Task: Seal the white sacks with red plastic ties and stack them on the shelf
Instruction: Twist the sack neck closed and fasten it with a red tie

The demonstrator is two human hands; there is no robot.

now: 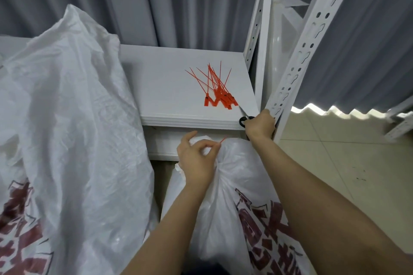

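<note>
Close in, white sack (223,196) with neck bunched | left hand (196,158) at the neck, thumb and finger pinching a red tie (222,140) | right hand (260,125) curled round scissors (242,119) at the shelf (169,87) edge | spare ties (218,94) piled beyond.

You get soft, even, fairly dim indoor light, faint shadows on the shelf (169,87), bright glare under the curtain (368,51), edges bowed by wide-angle, slight softness overall.

I count three: white sack (67,118) left of the shelf (167,87), second sack (223,185) below it, third sack (281,35) right of it. About a dozen red ties (218,91) on it, one loose tie (222,140), one scissors (243,118).
</note>
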